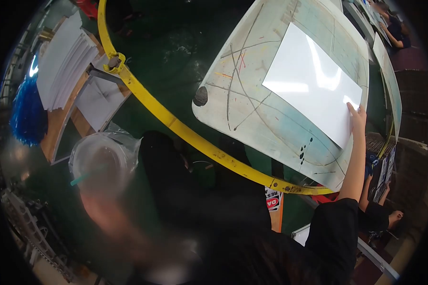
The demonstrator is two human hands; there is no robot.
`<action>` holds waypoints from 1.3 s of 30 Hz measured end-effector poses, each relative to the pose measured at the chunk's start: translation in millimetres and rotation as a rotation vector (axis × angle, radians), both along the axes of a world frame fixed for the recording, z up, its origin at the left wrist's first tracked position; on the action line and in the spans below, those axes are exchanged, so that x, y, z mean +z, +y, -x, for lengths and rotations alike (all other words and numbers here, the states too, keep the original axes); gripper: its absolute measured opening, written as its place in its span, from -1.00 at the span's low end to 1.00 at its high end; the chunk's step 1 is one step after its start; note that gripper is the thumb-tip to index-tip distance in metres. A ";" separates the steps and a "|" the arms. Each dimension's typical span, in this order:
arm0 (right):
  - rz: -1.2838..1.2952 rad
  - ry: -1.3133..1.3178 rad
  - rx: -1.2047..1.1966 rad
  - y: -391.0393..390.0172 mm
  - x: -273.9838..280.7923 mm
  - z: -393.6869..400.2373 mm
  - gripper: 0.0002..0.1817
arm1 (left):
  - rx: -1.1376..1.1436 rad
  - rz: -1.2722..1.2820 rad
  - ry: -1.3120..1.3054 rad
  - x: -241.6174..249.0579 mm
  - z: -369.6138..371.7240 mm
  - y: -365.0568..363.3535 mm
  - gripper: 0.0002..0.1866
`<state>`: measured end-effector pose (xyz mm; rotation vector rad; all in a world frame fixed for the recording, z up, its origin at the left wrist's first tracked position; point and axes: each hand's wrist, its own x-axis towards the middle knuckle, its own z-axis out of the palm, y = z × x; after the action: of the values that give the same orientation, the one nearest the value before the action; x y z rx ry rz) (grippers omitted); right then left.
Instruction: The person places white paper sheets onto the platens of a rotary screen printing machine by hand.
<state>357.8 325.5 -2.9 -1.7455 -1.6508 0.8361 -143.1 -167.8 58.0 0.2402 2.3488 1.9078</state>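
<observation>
My right hand [357,118] grips the right edge of a glossy white sheet [314,80], thumb on top and the other fingers mostly hidden underneath. The sheet lies over a pale, scuffed platform [252,95] with scratch lines and dark spots. On the left, a clear plastic cup [100,164] in a thin clear bag, with a green straw [83,179], is held by my left hand [97,197]. That hand is blurred, and its fingers are largely hidden behind the cup.
A yellow curved rail [190,137] runs between me and the platform. White sheets are stacked [66,66] on a wooden stand [57,126] beside blue plastic strands [27,111]. A danger sign [272,199] is below the rail. Other people [395,31] are at the right.
</observation>
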 end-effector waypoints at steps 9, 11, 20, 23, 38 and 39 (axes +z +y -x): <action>-0.164 -0.345 -0.130 -10.0 -3.5 13.0 -0.23 | -0.064 -0.028 -0.046 -12.1 1.7 -4.4 -0.50; -0.327 -0.512 -0.113 -13.3 -7.6 19.5 -0.28 | -0.049 -0.035 -0.054 -11.3 0.4 -2.7 -0.49; -0.717 -1.069 0.009 -41.4 11.7 94.9 -0.33 | -0.063 -0.200 -0.228 -6.1 0.2 -4.1 -0.50; -0.891 -0.622 0.276 -64.3 29.5 170.7 -0.46 | -0.112 -0.210 -0.276 -11.2 6.9 -13.1 -0.50; -0.462 -0.497 0.453 -89.7 6.2 238.4 -0.47 | -0.149 -0.457 -0.296 -26.2 19.6 -48.5 -0.50; -0.499 -0.408 0.392 -95.0 14.1 236.5 -0.49 | -0.116 -0.450 -0.290 -25.9 20.0 -54.3 -0.50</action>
<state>121.3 230.5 11.2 -1.3116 -2.2794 0.1815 -163.1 -222.1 32.1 0.1203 1.6738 2.2157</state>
